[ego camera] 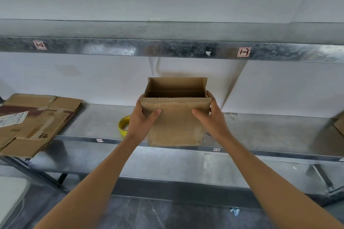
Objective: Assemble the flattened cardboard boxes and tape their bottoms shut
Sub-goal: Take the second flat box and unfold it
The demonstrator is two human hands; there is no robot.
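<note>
Shelf of metal runs across. Flat boxes lie on it at nine o'clock. We hold the box in the middle, mouth up, left hand and right hand gripping its sides. Tape sits at its nine o'clock, behind our left hand.

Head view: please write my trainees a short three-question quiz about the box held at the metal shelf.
1. True or false: the left hand and the right hand both hold the box.
2. Where is the yellow tape roll? A) left of the box B) right of the box C) inside the box
3. Fill in: the flattened cardboard lies at the ____ end of the shelf.
Key: 1 true; 2 A; 3 left.
</note>
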